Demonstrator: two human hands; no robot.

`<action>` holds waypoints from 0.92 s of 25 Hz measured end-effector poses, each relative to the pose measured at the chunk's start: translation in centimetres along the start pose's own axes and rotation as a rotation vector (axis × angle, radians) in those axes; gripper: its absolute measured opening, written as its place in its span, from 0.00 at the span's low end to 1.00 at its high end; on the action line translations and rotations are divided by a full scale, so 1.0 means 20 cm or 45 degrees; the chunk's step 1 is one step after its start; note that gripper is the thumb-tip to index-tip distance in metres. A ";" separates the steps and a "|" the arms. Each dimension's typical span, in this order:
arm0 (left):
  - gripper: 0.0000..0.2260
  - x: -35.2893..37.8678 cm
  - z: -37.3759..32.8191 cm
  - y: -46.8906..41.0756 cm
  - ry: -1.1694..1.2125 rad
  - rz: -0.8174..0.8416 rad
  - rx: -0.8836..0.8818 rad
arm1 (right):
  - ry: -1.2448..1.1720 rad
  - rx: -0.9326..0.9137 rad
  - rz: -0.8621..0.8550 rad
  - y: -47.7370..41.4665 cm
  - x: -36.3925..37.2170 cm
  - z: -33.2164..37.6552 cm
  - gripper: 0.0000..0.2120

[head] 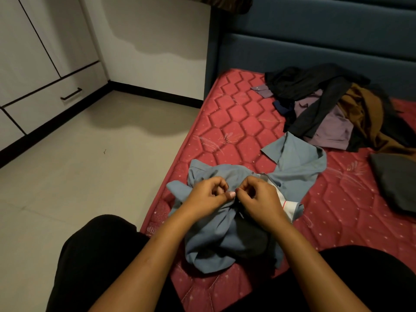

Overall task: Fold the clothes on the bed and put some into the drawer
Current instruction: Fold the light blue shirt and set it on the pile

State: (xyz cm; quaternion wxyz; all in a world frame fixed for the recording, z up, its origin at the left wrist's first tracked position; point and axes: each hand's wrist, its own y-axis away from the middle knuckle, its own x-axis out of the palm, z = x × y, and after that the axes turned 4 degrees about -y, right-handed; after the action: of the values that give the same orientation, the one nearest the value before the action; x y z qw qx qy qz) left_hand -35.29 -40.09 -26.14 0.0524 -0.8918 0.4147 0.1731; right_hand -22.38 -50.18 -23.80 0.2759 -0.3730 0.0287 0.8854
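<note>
Head view. Blue-grey shirt (227, 221) lies crumpled on the near edge of the red quilted mattress (236, 122), collar end pointing away toward the headboard (315, 41). Left hand (208, 195) and right hand (258, 198) both rest on the shirt, fingers curled in, fingertips pinching the fabric at its front placket; the two hands almost meet. Beyond the shirt, near the headboard: heap of clothes (326, 104), black, purple, brown. Right of the shirt: dark grey garment (396, 181). Left of the mattress, across the floor: drawer (56, 102) with black handle, closed.
</note>
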 end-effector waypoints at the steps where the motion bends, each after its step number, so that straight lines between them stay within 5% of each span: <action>1: 0.09 0.01 -0.01 0.00 -0.053 0.017 -0.005 | 0.026 0.007 0.009 0.00 0.00 -0.01 0.08; 16: 0.06 -0.11 -0.24 0.24 0.025 0.128 0.208 | 0.494 -0.140 -0.190 -0.10 -0.26 0.05 0.05; 20: 0.09 -0.17 -0.31 0.34 0.077 0.383 0.089 | 0.399 -0.158 0.116 -0.08 -0.39 0.12 0.07; 23: 0.12 -0.20 -0.38 0.41 -0.201 0.590 -0.092 | 0.346 -0.380 0.348 0.00 -0.45 0.25 0.04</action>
State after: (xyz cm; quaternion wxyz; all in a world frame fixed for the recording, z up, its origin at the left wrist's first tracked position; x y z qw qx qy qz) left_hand -41.89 -44.36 -17.29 0.0115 -0.7580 0.5962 0.2643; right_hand -20.55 -53.02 -14.12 0.0891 -0.5181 -0.0154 0.8505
